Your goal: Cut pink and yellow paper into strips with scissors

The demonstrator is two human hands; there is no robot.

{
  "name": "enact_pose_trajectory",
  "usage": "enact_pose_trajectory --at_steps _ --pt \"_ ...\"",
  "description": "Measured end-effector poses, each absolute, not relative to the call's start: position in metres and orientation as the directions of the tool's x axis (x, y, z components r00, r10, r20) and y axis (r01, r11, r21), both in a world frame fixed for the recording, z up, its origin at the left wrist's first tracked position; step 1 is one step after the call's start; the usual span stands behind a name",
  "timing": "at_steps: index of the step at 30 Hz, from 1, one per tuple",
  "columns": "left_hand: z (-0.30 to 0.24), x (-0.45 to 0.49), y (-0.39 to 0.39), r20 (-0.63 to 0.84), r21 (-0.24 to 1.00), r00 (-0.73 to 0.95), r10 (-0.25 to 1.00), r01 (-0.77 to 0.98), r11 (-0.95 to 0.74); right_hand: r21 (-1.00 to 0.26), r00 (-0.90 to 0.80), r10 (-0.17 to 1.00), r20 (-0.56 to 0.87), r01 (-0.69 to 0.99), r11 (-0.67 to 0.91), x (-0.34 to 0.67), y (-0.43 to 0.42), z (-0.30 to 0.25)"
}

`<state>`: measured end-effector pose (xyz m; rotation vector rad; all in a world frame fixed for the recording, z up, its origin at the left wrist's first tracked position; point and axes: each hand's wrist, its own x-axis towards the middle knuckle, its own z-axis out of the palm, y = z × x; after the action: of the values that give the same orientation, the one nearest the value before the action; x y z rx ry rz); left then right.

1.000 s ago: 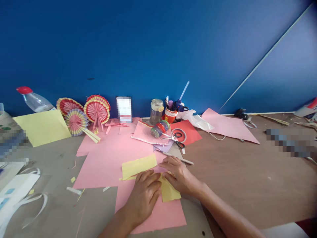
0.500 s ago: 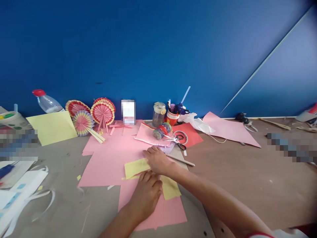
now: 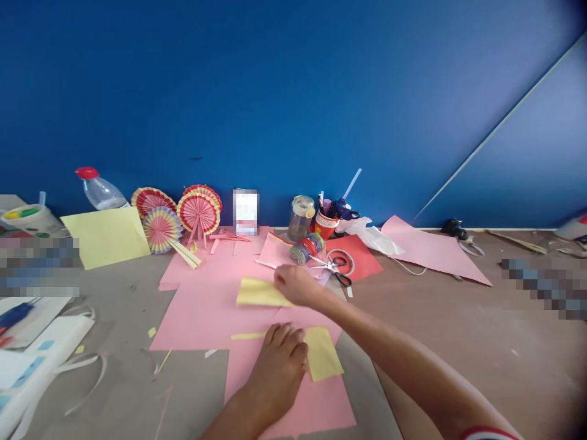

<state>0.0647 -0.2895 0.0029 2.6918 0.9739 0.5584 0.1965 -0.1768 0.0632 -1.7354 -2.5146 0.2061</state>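
Note:
My right hand [image 3: 298, 286] is closed on the right part of a yellow paper strip [image 3: 257, 293], which lies over large pink paper [image 3: 197, 311]. My left hand [image 3: 279, 366] lies palm down nearer to me on a pink sheet [image 3: 328, 403], its fingers slightly bent. From under its fingers a thin yellow strip [image 3: 247, 336] sticks out to the left. A wider yellow paper piece [image 3: 324, 354] shows to their right. What lies beneath the left palm is hidden. Black-handled scissors [image 3: 337, 269] rest beyond my right hand, beside a roll of tape [image 3: 351, 260].
Folded paper fans [image 3: 199, 211] stand at the back left, near a clear bottle [image 3: 103, 192]. A jar [image 3: 300, 220] and a red cup of tools [image 3: 326, 225] stand by the blue wall. Pink paper [image 3: 431, 247] lies at the right, and white masks [image 3: 41, 366] at the left.
My right hand has moved the yellow strip away from my left hand, farther back on the pink paper. My left hand stays low on the pink sheet. The whole view has shifted slightly.

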Motion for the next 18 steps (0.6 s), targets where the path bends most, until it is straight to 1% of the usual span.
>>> enact_pose_trajectory --at_steps 4,5,6,7,9,14,16,18 --pt "0.0 0.065 -0.289 0.269 0.35 0.711 0.65 0.557 -0.753 -0.098 -0.128 0.979 0.159 0.985 0.144 0.204 -0.125 0.103" --pt "-0.001 0.065 -0.288 0.272 0.352 0.708 0.652 0.557 -0.752 -0.088 -0.04 0.981 0.19 0.994 0.058 0.203 -0.111 0.109" --pt "-0.002 0.064 -0.288 0.274 0.351 0.705 0.654 0.559 -0.751 -0.085 0.032 0.983 0.181 0.996 -0.017 0.201 -0.098 0.113" --pt "-0.002 0.064 -0.288 0.273 0.349 0.705 0.655 0.562 -0.75 -0.086 0.049 0.986 0.161 0.996 -0.036 0.198 -0.086 0.114" --pt "-0.002 0.064 -0.288 0.262 0.344 0.708 0.656 0.566 -0.749 -0.089 0.048 0.991 0.123 0.995 -0.037 0.189 -0.066 0.108" --pt "0.0 0.064 -0.288 0.26 0.35 0.7 0.666 0.574 -0.74 -0.129 -0.066 0.998 0.013 0.989 0.068 0.177 -0.045 0.08" --pt "-0.001 0.064 -0.288 0.259 0.353 0.701 0.664 0.571 -0.741 -0.169 -0.109 0.994 0.001 0.98 0.107 0.177 -0.043 0.076" --pt "-0.002 0.064 -0.288 0.255 0.349 0.704 0.662 0.571 -0.743 -0.221 -0.146 0.989 0.034 0.964 0.149 0.179 -0.043 0.077"
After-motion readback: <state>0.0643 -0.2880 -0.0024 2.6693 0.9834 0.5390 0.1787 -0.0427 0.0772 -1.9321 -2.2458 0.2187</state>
